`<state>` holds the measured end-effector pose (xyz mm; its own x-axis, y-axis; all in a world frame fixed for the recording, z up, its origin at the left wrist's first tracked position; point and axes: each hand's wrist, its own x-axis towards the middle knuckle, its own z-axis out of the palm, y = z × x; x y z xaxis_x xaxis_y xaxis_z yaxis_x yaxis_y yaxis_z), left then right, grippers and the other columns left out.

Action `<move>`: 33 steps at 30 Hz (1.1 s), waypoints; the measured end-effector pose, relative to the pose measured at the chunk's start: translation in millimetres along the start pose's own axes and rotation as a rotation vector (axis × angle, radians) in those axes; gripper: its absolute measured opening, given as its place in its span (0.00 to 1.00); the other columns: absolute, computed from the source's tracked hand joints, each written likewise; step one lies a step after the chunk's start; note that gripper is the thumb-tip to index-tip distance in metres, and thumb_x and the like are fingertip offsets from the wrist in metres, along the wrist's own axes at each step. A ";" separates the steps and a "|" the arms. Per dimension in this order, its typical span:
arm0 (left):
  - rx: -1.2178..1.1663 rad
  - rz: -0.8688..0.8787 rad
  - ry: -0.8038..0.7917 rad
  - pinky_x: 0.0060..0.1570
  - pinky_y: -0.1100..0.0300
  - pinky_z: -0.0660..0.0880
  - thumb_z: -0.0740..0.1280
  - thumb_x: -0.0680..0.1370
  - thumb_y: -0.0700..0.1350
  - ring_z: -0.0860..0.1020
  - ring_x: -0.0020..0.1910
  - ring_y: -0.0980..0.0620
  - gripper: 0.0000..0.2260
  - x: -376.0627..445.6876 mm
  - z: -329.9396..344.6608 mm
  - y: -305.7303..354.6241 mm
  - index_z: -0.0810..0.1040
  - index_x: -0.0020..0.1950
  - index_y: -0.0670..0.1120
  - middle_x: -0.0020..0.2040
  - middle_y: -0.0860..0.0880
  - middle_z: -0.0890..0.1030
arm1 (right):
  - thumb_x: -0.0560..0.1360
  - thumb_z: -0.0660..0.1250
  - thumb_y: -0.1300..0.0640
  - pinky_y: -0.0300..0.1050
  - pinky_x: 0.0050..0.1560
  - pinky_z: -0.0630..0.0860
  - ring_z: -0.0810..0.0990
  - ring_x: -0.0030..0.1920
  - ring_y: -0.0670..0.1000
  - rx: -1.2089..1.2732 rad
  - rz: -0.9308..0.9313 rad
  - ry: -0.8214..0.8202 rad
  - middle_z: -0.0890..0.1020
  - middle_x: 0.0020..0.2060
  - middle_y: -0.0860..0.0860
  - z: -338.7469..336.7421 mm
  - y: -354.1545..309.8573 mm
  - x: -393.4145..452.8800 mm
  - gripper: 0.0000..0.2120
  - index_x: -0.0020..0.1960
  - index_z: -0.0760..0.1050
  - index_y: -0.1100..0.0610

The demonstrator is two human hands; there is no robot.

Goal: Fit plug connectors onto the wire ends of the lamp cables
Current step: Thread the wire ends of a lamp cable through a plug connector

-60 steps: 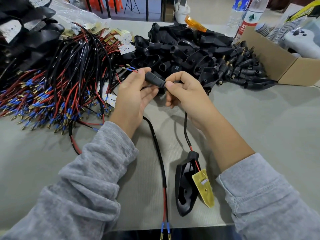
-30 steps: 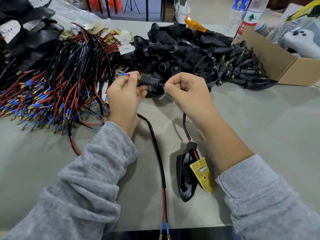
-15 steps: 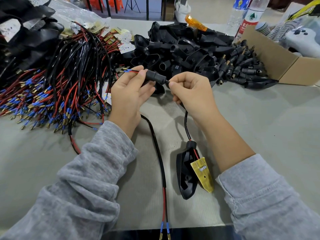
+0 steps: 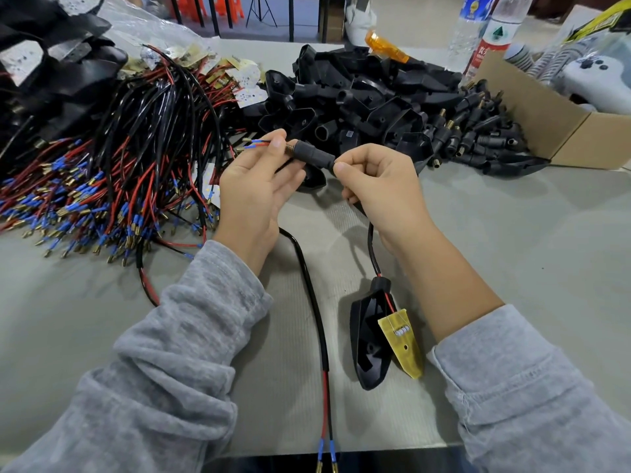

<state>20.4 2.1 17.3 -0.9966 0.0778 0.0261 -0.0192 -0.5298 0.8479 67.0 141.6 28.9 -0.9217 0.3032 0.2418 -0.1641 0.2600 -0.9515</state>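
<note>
You wear a heathered grey sweatshirt with soft, rumpled sleeves. Your left sleeve (image 4: 164,353) reaches near the wrist, and your right sleeve (image 4: 532,387) ends in a stitched cuff. Your hands are bare.

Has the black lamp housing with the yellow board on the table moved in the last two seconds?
Yes. The lamp housing has slid up the table, away from its near edge and towards the hands.

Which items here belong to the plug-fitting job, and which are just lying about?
In the job:
plug connector, held by both hands
wire ends
lamp housing on that cable
cable bundle
loose connectors
housing pile

Lying about:
water bottles
cardboard box
orange part
</note>
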 end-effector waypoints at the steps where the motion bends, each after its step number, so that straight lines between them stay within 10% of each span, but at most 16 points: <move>1: 0.004 0.005 0.002 0.41 0.63 0.79 0.65 0.81 0.44 0.84 0.42 0.53 0.05 0.1 0.1 0.2 0.80 0.52 0.48 0.41 0.52 0.85 | 0.76 0.68 0.64 0.35 0.37 0.74 0.76 0.30 0.43 -0.018 -0.010 0.010 0.77 0.28 0.47 0.9 0.6 0.0 0.05 0.42 0.79 0.57; 16: -0.006 -0.028 0.081 0.39 0.61 0.79 0.63 0.82 0.47 0.85 0.41 0.52 0.07 5.6 -2.1 0.8 0.77 0.49 0.46 0.39 0.50 0.85 | 0.77 0.66 0.67 0.57 0.47 0.79 0.81 0.34 0.49 -0.032 -0.021 0.000 0.83 0.36 0.54 8.9 2.6 -2.1 0.08 0.49 0.70 0.57; 33: -0.033 -0.010 0.058 0.40 0.65 0.78 0.65 0.80 0.41 0.82 0.37 0.57 0.07 -0.2 2.7 0.5 0.78 0.43 0.44 0.35 0.52 0.83 | 0.78 0.67 0.60 0.36 0.32 0.72 0.75 0.27 0.43 -0.064 0.034 -0.071 0.80 0.28 0.47 1.7 1.6 -0.8 0.06 0.42 0.77 0.58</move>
<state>20.8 4.1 19.2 -0.9993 0.0343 -0.0137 -0.0305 -0.5571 0.8299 66.8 140.3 26.8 -0.9493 0.2481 0.1932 -0.1113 0.3093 -0.9444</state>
